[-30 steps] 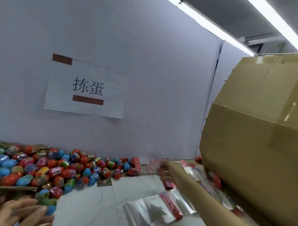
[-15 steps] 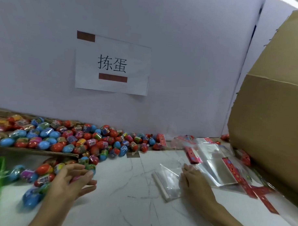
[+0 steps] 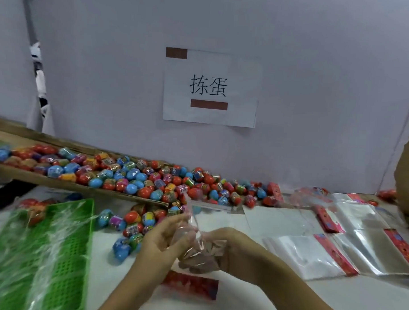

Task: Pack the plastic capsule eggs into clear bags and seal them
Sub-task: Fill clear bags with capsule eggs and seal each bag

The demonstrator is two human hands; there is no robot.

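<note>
Clear bag held up over the table center, both hands on it: left hand pinching its upper edge, right hand fingers curled round the crumpled lower part. Capsule eggs piled behind and left; green basket far left; spare bags right.

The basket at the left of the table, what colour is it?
Bright green: the slotted plastic basket shows in the head view, the only one.
</note>
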